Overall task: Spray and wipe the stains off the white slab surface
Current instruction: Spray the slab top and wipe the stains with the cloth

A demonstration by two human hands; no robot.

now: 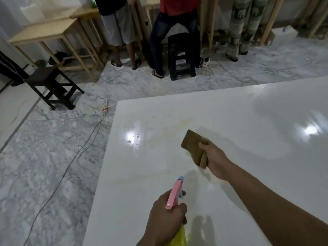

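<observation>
A glossy white slab [239, 114] fills the lower right of the head view. Faint yellowish stains [170, 132] smear its near-left part, with small dark specks [134, 137] in a light reflection. My left hand [166, 222] grips a spray bottle [174, 193] with a pink head, blue nozzle and yellow body; the nozzle points toward the stains. My right hand [215, 161] holds a folded brown cloth [194, 146] just above or on the slab, beside the stains.
The slab's left edge drops to a marbled floor [44, 157] crossed by a cable and a power strip [105, 105]. A dark wooden stool [51, 82] stands at left. Three people stand at wooden tables [46, 31] beyond, near a black plastic stool [182, 55].
</observation>
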